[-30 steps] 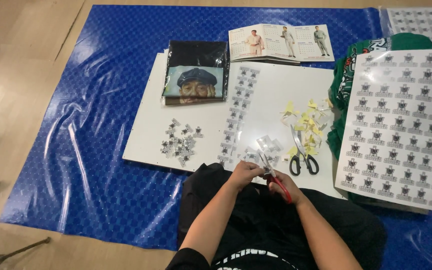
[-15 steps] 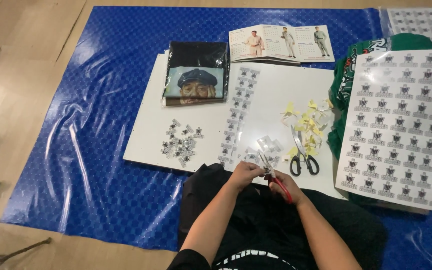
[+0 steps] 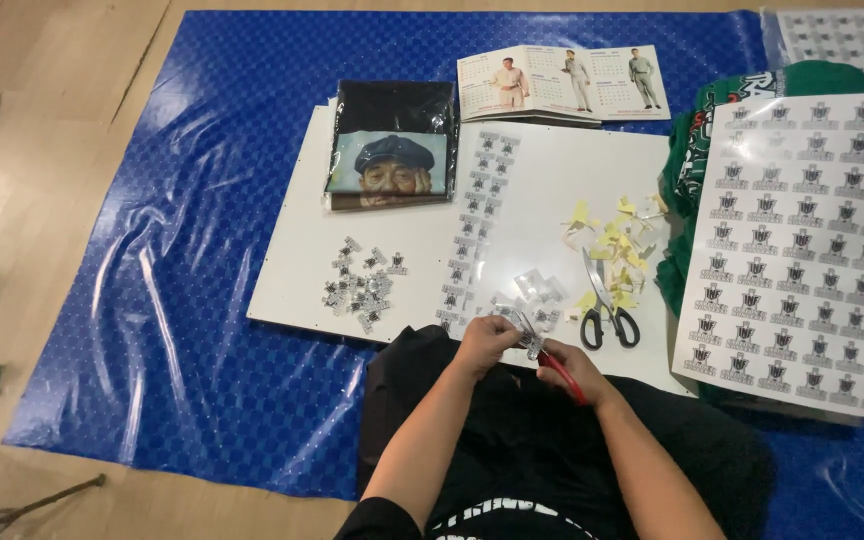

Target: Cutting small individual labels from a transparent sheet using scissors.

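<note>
Change since earlier frame: nothing that I can make out; both hands sit at the same spot by the near edge of the board, and every item lies where it did.
Far left: I see bare wooden floor (image 3: 42,150), then a blue plastic sheet (image 3: 182,300) spread over it.
Board: a white board (image 3: 532,190) lies on the sheet. On its left part rests a small heap of cut-out stickers (image 3: 360,290), beyond it a folded black shirt (image 3: 390,145) with a printed portrait.
Centre: a strip of uncut stickers (image 3: 472,230) runs up the board, with an open calendar booklet (image 3: 562,80) at the far edge.
Left hand: my left hand (image 3: 485,342) has fingers curled, pinching a small sticker piece (image 3: 522,328) at its edge, just above my lap.
Right hand: my right hand (image 3: 570,362) is closed around red-handled scissors (image 3: 552,365), blades meeting the piece; I cannot tell how far the blades gape.
Handling: I judge the piece very light, thin, floppy and slick, so it should be gripped close to the cut line, between thumb and forefinger.
Right of hands: black-handled scissors (image 3: 607,305) lie beside yellow paper scraps (image 3: 617,240).
Far right: a large sticker sheet (image 3: 812,240) covers green cloth (image 3: 692,180).
</note>
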